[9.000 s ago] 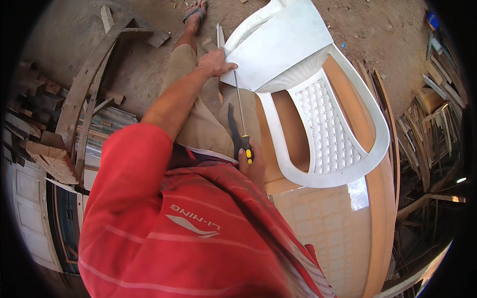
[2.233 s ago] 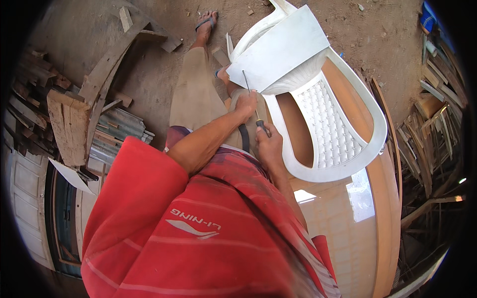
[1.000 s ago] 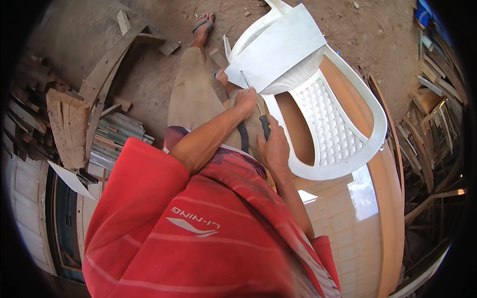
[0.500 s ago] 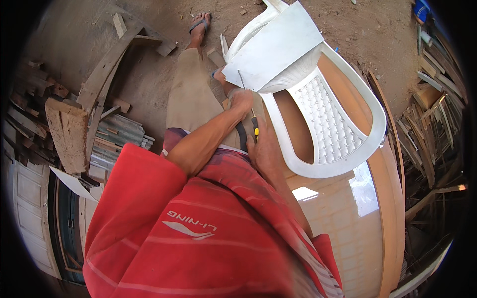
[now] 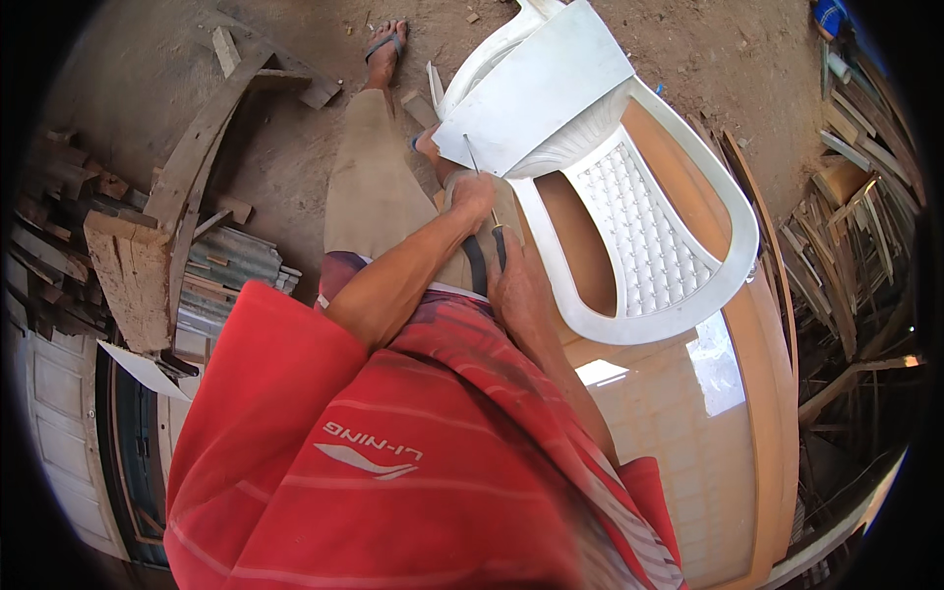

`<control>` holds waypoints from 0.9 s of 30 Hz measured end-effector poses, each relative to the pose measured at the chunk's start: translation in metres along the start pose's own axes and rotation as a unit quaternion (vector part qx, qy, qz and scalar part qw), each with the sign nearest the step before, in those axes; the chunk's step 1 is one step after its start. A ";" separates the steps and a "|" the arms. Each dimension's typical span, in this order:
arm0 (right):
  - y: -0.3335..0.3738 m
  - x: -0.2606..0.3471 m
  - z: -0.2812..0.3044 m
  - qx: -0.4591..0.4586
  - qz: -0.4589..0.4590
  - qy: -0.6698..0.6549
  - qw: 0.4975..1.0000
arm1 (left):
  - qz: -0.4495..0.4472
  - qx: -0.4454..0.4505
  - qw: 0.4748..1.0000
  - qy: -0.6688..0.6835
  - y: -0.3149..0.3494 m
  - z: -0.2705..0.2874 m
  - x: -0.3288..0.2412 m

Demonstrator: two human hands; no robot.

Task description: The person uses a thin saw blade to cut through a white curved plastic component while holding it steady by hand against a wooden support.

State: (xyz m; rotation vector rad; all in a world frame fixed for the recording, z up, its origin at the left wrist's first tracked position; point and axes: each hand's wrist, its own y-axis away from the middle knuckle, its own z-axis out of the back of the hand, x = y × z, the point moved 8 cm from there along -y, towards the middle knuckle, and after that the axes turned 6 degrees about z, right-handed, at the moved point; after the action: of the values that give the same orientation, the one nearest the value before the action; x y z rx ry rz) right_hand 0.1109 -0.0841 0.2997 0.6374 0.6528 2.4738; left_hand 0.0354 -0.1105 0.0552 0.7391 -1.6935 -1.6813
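My right hand [image 5: 521, 287] is closed around the handle of a screwdriver [image 5: 500, 244], whose dark grip partly shows. Its thin shaft runs up into my left hand [image 5: 472, 197], which is wrapped around it. Past my left fingers a thin metal length reaches onto the near corner of a flat white sheet [image 5: 541, 84]; whether the tip presses into the sheet is too small to tell. That sheet lies across the seat of a white plastic chair [image 5: 644, 324] with a patterned backrest.
Under the chair's backrest is a glossy brown wooden panel [image 5: 678, 472]. A timber frame [image 5: 128, 265] and scrap wood [image 5: 59, 187] stand on the left. More offcuts [image 5: 846, 265] are heaped at right. My sandalled foot [image 5: 386, 49] rests on the dirt floor.
My right hand has turned on the screwdriver, and the yellow part of its handle no longer shows. My left hand keeps its hold. The whole view has shifted slightly.
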 end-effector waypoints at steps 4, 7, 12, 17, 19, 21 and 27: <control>0.028 -0.035 -0.047 0.003 -0.423 -0.568 0.706 | 0.063 0.162 0.967 0.189 0.008 -0.005 0.006; 0.019 -0.032 -0.035 0.066 -0.410 -0.523 0.744 | 0.065 0.170 0.964 0.194 0.011 -0.010 0.006; 0.002 -0.023 -0.003 0.085 -0.215 -0.238 0.943 | 0.048 0.132 0.982 0.125 0.008 0.000 0.001; 0.001 -0.019 -0.003 0.113 -0.177 -0.110 0.971 | 0.058 0.085 0.992 0.067 0.019 0.005 -0.006; 0.011 -0.036 -0.017 0.052 -0.179 -0.171 0.967 | 0.035 0.061 0.995 0.070 0.021 0.005 -0.006; 0.024 -0.054 -0.036 0.053 -0.299 -0.412 0.859 | 0.043 0.073 0.995 0.060 0.011 0.005 -0.011; 0.013 -0.035 -0.036 0.101 -0.390 -0.543 0.737 | -0.003 0.005 1.000 0.026 -0.020 -0.005 0.007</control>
State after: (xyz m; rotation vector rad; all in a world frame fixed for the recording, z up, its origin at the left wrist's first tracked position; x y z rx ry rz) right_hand 0.1138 -0.1253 0.2687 1.3592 0.5114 0.9574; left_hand 0.0340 -0.1194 0.0355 0.7860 -1.6672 -1.6450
